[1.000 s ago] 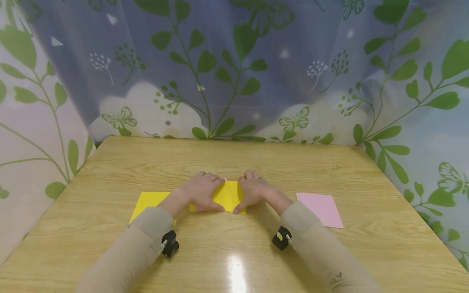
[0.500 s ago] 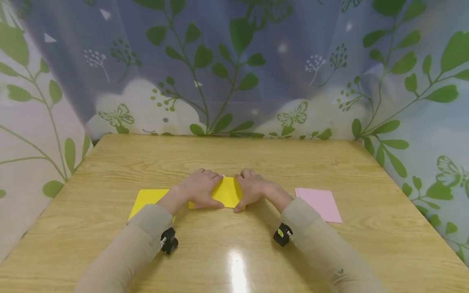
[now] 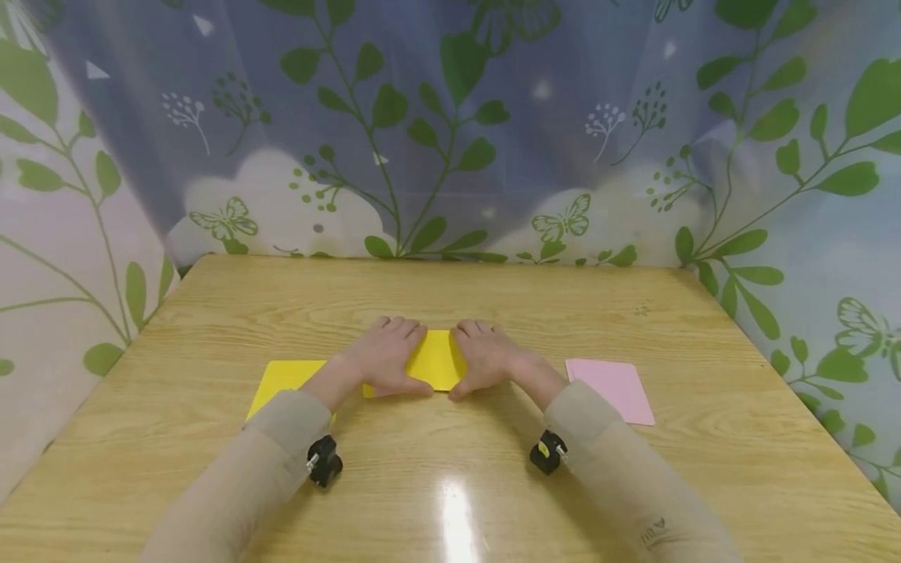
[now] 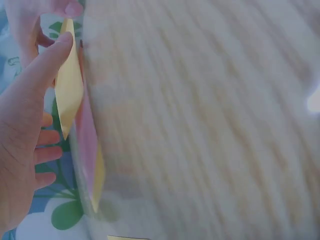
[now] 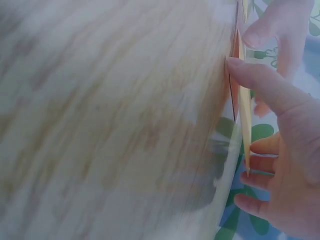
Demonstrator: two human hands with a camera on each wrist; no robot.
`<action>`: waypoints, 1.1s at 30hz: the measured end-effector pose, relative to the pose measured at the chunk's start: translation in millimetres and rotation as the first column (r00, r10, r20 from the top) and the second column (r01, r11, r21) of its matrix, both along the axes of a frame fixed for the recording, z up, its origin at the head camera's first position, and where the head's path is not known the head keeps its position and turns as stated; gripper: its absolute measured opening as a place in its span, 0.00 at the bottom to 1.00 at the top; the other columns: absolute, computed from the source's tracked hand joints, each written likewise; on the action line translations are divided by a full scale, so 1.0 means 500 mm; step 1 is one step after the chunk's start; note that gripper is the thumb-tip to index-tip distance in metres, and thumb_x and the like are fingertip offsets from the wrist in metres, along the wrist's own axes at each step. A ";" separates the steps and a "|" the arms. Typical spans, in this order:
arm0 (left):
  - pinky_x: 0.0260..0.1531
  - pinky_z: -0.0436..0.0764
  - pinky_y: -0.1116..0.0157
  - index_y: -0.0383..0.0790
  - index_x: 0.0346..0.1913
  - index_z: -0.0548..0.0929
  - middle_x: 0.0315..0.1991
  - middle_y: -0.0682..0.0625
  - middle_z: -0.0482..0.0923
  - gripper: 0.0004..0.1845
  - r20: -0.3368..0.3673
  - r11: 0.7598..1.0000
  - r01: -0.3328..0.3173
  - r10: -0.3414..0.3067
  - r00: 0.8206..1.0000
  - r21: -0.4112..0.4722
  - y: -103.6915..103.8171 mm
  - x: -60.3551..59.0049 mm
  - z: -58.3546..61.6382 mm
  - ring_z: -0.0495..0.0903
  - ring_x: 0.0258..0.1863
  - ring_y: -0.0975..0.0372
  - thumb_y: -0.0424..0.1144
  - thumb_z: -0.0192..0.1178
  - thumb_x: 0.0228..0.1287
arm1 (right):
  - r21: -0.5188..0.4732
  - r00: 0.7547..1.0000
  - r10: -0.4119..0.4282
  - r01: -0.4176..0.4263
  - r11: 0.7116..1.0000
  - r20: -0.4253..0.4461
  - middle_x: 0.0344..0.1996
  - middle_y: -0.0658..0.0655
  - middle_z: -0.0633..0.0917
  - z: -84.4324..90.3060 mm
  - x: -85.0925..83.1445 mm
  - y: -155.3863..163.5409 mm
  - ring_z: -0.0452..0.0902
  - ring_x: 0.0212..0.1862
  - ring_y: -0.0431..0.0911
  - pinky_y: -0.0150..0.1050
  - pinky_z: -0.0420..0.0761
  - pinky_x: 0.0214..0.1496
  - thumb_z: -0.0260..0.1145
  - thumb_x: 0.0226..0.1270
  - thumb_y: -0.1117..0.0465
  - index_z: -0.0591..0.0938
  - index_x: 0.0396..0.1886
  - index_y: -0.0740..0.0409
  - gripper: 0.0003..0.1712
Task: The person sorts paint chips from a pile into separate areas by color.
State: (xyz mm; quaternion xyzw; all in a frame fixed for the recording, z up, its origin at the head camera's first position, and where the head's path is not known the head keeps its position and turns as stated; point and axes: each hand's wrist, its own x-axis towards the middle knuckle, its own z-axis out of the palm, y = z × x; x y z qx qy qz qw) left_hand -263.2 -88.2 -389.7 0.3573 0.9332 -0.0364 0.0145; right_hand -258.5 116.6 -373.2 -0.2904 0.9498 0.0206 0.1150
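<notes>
A: At mid-tabletop (image 3: pixel 633 485), how is the folded yellow paper (image 3: pixel 438 360) held?

B: Left hand (image 3: pixel 387 356) and right hand (image 3: pixel 489 358) pinch its side edges, thumbs at the near edge; it is likely light, limp and easily creased.

Glossy wood-grain table (image 3: pixel 633 469) — matt yellow paper (image 3: pixel 436 360), matt pink paper (image 3: pixel 612 387).

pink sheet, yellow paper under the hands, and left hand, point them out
pink sheet (image 3: pixel 611 389), head view, middle of its face
yellow paper (image 3: pixel 436 360), head view, bare strip between the hands
left hand (image 3: pixel 389 356), head view, back of the hand
</notes>
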 end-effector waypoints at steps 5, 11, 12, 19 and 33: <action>0.62 0.55 0.47 0.30 0.68 0.58 0.67 0.38 0.58 0.58 -0.012 0.999 -0.014 0.015 1.000 0.046 -0.005 0.007 0.012 0.57 0.65 0.47 0.76 0.51 0.47 | -0.036 0.997 0.050 -0.053 0.998 -0.065 0.67 0.60 0.59 0.002 0.005 -0.002 0.52 0.67 0.53 0.53 0.57 0.65 0.67 0.44 0.31 0.57 0.69 0.62 0.60; 0.61 0.56 0.48 0.30 0.68 0.58 0.66 0.38 0.60 0.59 -0.047 0.999 -0.015 0.017 0.999 0.039 -0.027 0.018 0.017 0.58 0.64 0.47 0.76 0.53 0.45 | -0.087 0.990 0.092 -0.101 0.991 -0.108 0.66 0.61 0.59 0.006 0.015 -0.013 0.53 0.67 0.54 0.54 0.59 0.64 0.67 0.45 0.32 0.57 0.69 0.63 0.59; 0.61 0.56 0.48 0.30 0.68 0.58 0.65 0.38 0.60 0.59 -0.052 0.999 -0.018 0.020 0.998 0.039 -0.032 0.020 0.018 0.58 0.64 0.47 0.76 0.53 0.44 | -0.093 0.989 0.095 -0.106 0.990 -0.114 0.66 0.61 0.59 0.006 0.017 -0.015 0.53 0.67 0.54 0.53 0.59 0.64 0.67 0.45 0.32 0.57 0.69 0.62 0.59; 0.62 0.56 0.50 0.27 0.66 0.59 0.61 0.36 0.63 0.63 -0.087 0.998 -0.028 0.033 0.996 0.060 -0.064 0.037 0.020 0.60 0.61 0.47 0.77 0.57 0.38 | -0.066 0.974 0.144 -0.157 0.985 -0.174 0.65 0.61 0.60 0.003 0.026 -0.034 0.53 0.66 0.53 0.52 0.61 0.62 0.66 0.45 0.31 0.58 0.68 0.62 0.58; 0.59 0.53 0.46 0.28 0.64 0.62 0.59 0.37 0.63 0.65 -0.148 0.995 -0.061 0.073 0.986 0.083 -0.117 0.063 0.008 0.60 0.59 0.46 0.79 0.58 0.31 | -0.040 0.941 0.225 -0.243 0.969 -0.254 0.64 0.61 0.61 -0.006 0.033 -0.084 0.53 0.65 0.54 0.48 0.58 0.65 0.65 0.45 0.30 0.60 0.67 0.62 0.57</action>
